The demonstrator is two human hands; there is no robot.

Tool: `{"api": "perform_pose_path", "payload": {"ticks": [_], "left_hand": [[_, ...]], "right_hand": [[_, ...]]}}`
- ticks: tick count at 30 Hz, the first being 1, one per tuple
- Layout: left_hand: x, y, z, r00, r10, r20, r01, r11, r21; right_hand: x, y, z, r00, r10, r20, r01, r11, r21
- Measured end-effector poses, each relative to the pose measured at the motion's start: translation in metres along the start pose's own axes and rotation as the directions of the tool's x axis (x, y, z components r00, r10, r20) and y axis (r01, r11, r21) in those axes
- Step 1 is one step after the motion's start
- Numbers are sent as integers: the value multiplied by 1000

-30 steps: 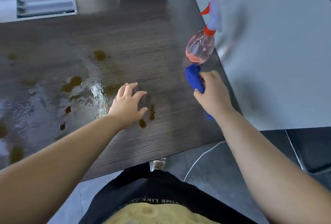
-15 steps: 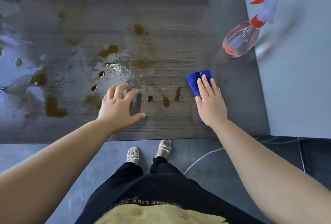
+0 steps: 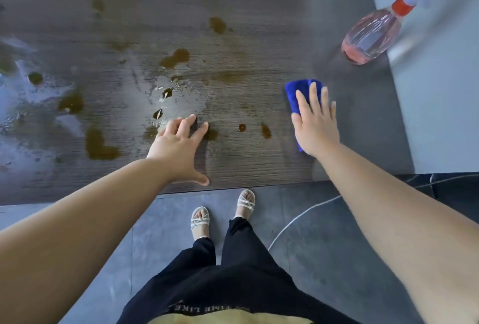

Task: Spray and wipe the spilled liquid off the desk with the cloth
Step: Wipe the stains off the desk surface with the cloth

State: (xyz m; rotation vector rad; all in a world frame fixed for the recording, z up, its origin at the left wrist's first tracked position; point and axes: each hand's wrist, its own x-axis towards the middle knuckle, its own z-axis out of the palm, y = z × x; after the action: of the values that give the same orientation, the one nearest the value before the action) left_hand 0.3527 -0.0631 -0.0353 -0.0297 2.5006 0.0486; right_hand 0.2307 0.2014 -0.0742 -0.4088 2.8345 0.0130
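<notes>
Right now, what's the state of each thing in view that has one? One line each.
desk: wet, with spray patches, not yet wiped.
spill: brown spots and puddles scattered on the desk.
cloth: folded, flat on the desk under the right hand.
spray bottle: set on the desk by the wall, no hand on it, pink liquid inside.
left hand: open, fingers spread, holds nothing.
right hand: open, straight fingers pressing the cloth.

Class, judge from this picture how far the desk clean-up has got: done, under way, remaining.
Done: spraying, seemingly; wet foamy patches cover the dark wood-grain desk and the pink plastic spray bottle stands aside. In hand: the right hand presses the folded blue cloth flat. Left: the brown spilled puddles lie unwiped near the left hand.
</notes>
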Motion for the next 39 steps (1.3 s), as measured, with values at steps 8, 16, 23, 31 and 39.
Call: {"api": "perform_pose_path", "payload": {"ticks": [8, 16, 23, 31, 39], "left_hand": [[2, 8, -7, 1000, -1, 0, 1, 996, 86], [4, 8, -9, 1000, -5, 19, 3, 994, 110], [3, 10, -10, 1000, -11, 16, 9, 994, 110], [2, 20, -20, 997, -36, 71, 24, 987, 158], [5, 37, -44, 982, -119, 145, 99, 985, 138]], "right_hand": [[-58, -71, 27, 952, -295, -76, 301, 950, 82], [-26, -27, 14, 981, 186, -60, -176, 975, 135], [-64, -73, 30, 957, -281, -75, 288, 953, 96], [-22, -36, 12, 963, 266, -40, -255, 951, 177], [-73, -47, 29, 909, -414, -44, 416, 909, 33]]}}
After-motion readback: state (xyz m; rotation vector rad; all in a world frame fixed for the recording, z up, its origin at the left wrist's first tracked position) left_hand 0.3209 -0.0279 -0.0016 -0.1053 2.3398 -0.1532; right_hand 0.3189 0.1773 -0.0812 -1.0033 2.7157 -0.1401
